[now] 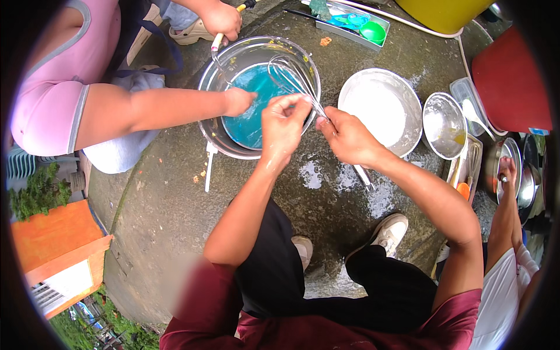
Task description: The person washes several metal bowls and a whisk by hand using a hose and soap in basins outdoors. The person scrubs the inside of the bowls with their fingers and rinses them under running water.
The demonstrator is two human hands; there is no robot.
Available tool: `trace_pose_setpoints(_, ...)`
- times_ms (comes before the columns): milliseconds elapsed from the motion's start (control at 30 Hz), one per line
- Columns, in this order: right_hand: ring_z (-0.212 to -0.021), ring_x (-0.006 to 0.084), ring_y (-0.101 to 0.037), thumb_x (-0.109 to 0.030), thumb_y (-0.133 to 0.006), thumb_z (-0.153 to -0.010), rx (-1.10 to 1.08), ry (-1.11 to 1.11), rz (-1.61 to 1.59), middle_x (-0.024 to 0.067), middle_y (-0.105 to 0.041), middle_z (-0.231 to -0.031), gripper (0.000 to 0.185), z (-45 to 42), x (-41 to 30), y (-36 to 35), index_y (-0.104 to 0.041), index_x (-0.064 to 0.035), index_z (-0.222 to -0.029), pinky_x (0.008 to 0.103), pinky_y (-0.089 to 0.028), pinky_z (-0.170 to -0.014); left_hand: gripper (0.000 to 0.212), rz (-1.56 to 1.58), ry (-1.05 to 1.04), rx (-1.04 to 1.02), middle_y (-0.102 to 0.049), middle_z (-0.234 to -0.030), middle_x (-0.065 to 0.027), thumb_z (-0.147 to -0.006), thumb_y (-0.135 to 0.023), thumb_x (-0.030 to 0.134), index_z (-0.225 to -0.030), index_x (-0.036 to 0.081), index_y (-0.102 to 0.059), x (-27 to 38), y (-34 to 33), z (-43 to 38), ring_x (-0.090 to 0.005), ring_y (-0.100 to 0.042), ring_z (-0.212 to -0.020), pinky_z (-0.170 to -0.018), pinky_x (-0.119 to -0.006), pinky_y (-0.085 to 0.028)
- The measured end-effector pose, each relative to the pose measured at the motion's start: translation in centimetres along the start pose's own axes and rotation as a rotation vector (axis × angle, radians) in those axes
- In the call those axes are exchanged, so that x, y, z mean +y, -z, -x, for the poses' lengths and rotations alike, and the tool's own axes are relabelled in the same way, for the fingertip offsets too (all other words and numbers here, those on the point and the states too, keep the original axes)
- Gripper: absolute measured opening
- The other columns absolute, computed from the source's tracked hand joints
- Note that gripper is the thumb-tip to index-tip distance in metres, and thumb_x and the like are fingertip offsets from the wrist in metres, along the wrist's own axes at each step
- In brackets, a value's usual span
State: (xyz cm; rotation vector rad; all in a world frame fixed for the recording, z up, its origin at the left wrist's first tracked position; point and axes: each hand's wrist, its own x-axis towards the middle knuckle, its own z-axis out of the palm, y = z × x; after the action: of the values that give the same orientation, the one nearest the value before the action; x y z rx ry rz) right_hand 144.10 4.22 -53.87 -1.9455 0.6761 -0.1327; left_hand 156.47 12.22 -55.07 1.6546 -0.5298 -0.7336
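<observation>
My right hand (352, 138) grips a metal wire whisk (302, 83) by its handle. The thumb and fingertips of my left hand (284, 124) are pinched at the whisk's wires, just above the handle. The whisk's wire loops extend over a large metal pot (204, 127), whose inside shows a turquoise surface (249, 131); I cannot tell whether that is liquid or a lining. Another person's hand (239, 101) reaches into this pot from the left. Right of my hands stands a wide metal basin (409, 127) with bright white inside.
The other person's second hand (222, 22) holds a tool with a pale handle. Behind are a tray of plastic utensils (372, 33), a hose (393, 19) and a red bucket (509, 83). A steel bowl (444, 124) sits at right, near another worker's hand (507, 168). The concrete is wet.
</observation>
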Motion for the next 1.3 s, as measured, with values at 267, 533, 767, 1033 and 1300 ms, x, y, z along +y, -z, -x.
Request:
trace_pose_setpoints(267, -0.066, 0.0470, -0.054, -0.018, -0.042, -0.088, 0.073, 0.021, 0.072, 0.0277, -0.055, -0.065, 0.022, 0.3, -0.7, -1.2, -0.047, 0.0033, -0.085, 0.0526, -0.041, -0.061, 0.006, 0.292, 0.087, 0.114, -0.057, -0.078, -0.0014, -0.082, -0.060, 0.005, -0.083, -0.001, -0.061, -0.4, -0.4, -1.1, -0.0050, -0.049, -0.064, -0.056, -0.020, -0.040)
trace_pose_setpoints(533, -0.057, 0.0468, -0.052, -0.015, -0.043, -0.089, 0.016, 0.068, 0.110, 0.0271, -0.052, -0.057, 0.017, 1.9, 0.6, -1.2, -0.043, 0.0017, -0.084, 0.0534, -0.039, -0.053, 0.005, 0.386, 0.234, 0.135, -0.052, -0.079, -0.0013, -0.084, -0.056, 0.007, -0.086, 0.002, -0.053, -0.1, 3.2, -3.9, -0.0067, -0.041, -0.062, -0.051, -0.023, -0.034)
trace_pose_setpoints(767, -0.055, 0.0464, -0.051, -0.014, -0.044, -0.089, -0.020, 0.109, 0.135, 0.0262, -0.051, -0.055, 0.017, 2.8, 0.7, -0.5, -0.043, 0.0010, -0.082, 0.0517, -0.039, -0.050, 0.018, 0.193, 0.028, 0.411, -0.045, -0.063, 0.0047, -0.083, -0.061, 0.019, -0.080, 0.001, -0.057, -1.2, 4.1, -5.9, -0.0040, -0.035, -0.056, -0.048, -0.022, -0.029)
trace_pose_setpoints(1033, -0.050, 0.0391, -0.049, -0.016, -0.044, -0.091, 0.021, 0.049, 0.091, 0.0204, -0.048, -0.054, 0.019, 2.5, 0.9, 0.2, -0.044, -0.0001, -0.081, 0.0436, -0.037, -0.050, 0.032, 0.184, -0.105, 0.400, -0.041, -0.058, 0.0054, -0.088, -0.054, 0.026, -0.063, 0.006, -0.056, -0.1, 2.9, -2.3, -0.0018, -0.032, -0.054, -0.046, -0.020, -0.022)
trace_pose_setpoints(1300, -0.058, 0.0476, -0.051, -0.014, -0.044, -0.089, 0.082, 0.081, 0.084, 0.0271, -0.051, -0.056, 0.015, 2.4, 0.3, 0.4, -0.043, 0.0004, -0.084, 0.0524, -0.038, -0.051, 0.012, 0.143, -0.150, 0.255, -0.047, -0.070, 0.0044, -0.083, -0.058, 0.010, -0.079, 0.000, -0.063, 1.0, 0.9, 0.9, -0.0007, -0.037, -0.056, -0.047, -0.017, -0.028)
